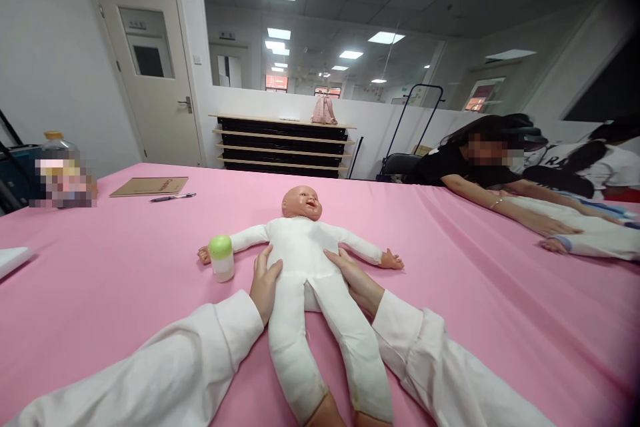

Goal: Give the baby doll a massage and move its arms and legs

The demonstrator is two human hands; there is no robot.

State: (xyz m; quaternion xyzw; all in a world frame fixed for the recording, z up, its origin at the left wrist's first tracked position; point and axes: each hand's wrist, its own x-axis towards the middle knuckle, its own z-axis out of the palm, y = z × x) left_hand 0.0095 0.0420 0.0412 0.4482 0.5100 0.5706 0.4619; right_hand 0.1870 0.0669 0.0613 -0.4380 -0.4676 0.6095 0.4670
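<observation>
A baby doll [305, 250] with a white cloth body lies on its back on the pink-covered table [165, 260]. Its arms are spread and its legs point towards me. My left hand [265, 283] grips one side of the doll's waist, thumb on the front and the other fingers along the flank. On the opposite side my right hand [357, 280] holds the waist the same way, with its fingers partly hidden beneath the body. Beside the doll's hand on the left stands a small clear bottle with a green cap [221, 258], touched by neither of my hands.
Further back on the left are a brown notebook [150, 187], a pen [173, 197] and a blurred bottle with an orange cap [63, 170]. At the right, another person [480, 160] leans over the table, arms on another white-clothed doll [600, 230]. Shelves [285, 143] stand behind.
</observation>
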